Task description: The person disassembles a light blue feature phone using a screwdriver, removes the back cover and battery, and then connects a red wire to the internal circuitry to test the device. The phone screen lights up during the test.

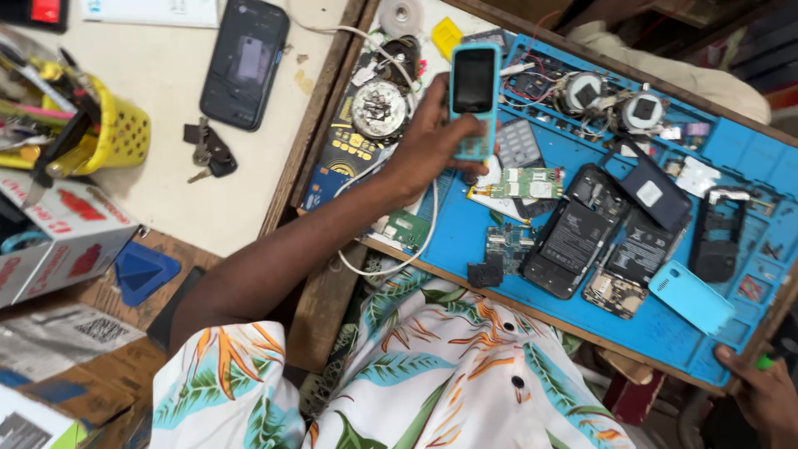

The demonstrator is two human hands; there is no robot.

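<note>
My left hand (428, 145) reaches over the blue repair mat (465, 245) and holds a turquoise keypad phone (475, 91) upright, its dark screen facing me. Below it on the mat lie a green circuit board (532, 183), a grey keypad (519, 143) and two opened black phones (573, 237) with their batteries showing. A turquoise back cover (692, 297) lies near the mat's front edge. My right hand (765, 395) sits at the bottom right on the tray's wooden rim (748, 349), fingers curled, with a small green thing (763, 362) beside them.
A black smartphone (244, 62) and a bunch of keys (208, 150) lie on the cream table at the left. A yellow basket (125, 129) of tools and a cardboard box (66, 241) stand at the far left. Loose parts and a white cable (431, 233) crowd the mat.
</note>
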